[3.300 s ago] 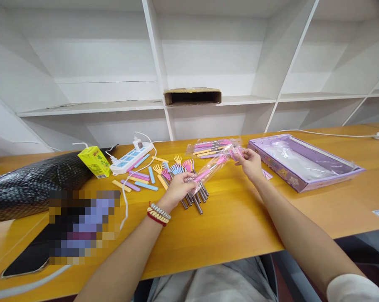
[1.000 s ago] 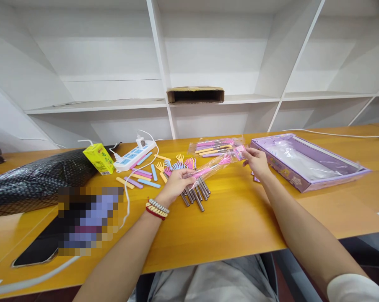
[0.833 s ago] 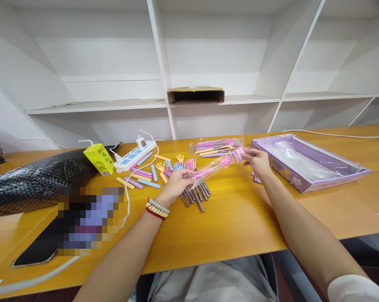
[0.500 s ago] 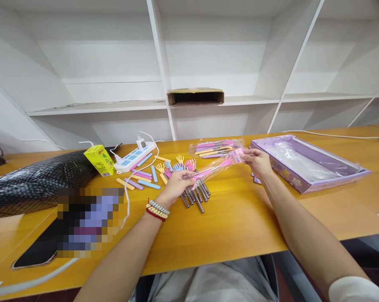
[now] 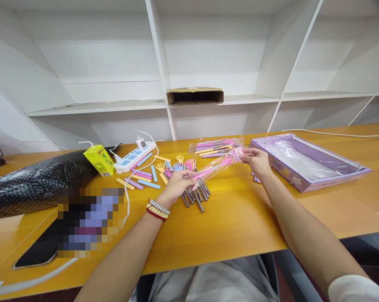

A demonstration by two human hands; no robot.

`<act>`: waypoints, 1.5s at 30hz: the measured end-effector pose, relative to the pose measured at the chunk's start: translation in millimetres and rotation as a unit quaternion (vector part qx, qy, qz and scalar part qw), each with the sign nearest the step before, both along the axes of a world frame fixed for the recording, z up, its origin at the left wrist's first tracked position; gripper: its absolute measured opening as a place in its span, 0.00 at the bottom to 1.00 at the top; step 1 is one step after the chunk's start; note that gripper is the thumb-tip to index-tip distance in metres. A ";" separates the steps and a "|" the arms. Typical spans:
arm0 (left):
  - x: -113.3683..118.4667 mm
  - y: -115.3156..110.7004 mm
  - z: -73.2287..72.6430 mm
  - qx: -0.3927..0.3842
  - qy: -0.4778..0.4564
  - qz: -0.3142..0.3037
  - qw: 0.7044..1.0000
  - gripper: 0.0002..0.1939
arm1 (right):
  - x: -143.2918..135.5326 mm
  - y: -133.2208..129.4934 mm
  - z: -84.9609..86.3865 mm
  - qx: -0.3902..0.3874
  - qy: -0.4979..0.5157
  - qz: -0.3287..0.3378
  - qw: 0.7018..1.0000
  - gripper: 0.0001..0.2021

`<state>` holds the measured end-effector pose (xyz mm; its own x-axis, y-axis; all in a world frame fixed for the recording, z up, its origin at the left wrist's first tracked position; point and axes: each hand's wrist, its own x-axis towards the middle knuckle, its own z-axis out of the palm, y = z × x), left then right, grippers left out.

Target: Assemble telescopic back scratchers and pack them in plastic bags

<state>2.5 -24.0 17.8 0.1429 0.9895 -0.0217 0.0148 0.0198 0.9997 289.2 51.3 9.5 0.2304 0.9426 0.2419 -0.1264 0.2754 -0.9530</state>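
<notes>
A pink back scratcher (image 5: 211, 168) in a clear plastic sleeve is stretched between my two hands. My left hand (image 5: 177, 184) is closed on its handle end. At the other end, my right hand (image 5: 256, 160) pinches the sleeve by its printed pink header (image 5: 237, 154). Beneath and behind my left hand lies a heap of hand-shaped scratcher heads with metal rods (image 5: 196, 196), in yellow, blue and pink. Farther left are loose coloured handles (image 5: 142, 176). Several bagged back scratchers (image 5: 216, 146) lie just beyond the held one.
A purple open box (image 5: 305, 186) with clear plastic inside sits on the right. Leftward stand a white power strip (image 5: 134, 158) and a yellow drink carton (image 5: 99, 161). A phone (image 5: 40, 247), a cable and a black wrapped bundle (image 5: 35, 180) are farther left. White shelves rise behind.
Almost nothing differs. My right hand and the header end of the sleeve have shifted very slightly left; both hands keep their hold.
</notes>
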 end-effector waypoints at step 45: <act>2.6 -9.9 4.5 -0.077 0.032 -0.185 0.979 0.20 | -29.4 -7.3 -7.6 0.120 -0.200 -0.026 0.972 0.17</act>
